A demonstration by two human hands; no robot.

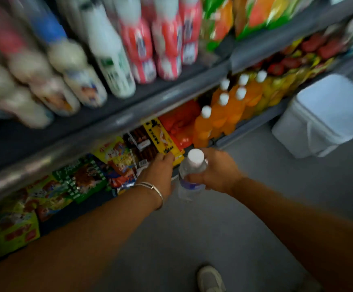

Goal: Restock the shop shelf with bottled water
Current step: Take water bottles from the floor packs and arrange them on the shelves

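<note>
We hold one water bottle (190, 175) upright in our right hand (217, 171), fingers curled round it, above the grey floor (245, 218); our left hand (161, 171) reaches open toward the lower shelf (129, 118), beside six orange bottles (219, 114)

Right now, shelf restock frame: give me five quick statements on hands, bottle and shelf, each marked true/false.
1. The right hand grips a clear water bottle with a white cap. True.
2. The water bottle already stands on the shelf among the orange drinks. False: it is held in front of the lower shelf, above the floor.
3. The left hand reaches to the snack packets at the lower shelf's edge. True.
4. The orange drink bottles have red caps. False: their caps are white.
5. The left wrist is bare. False: it wears a thin metal bangle.
</note>
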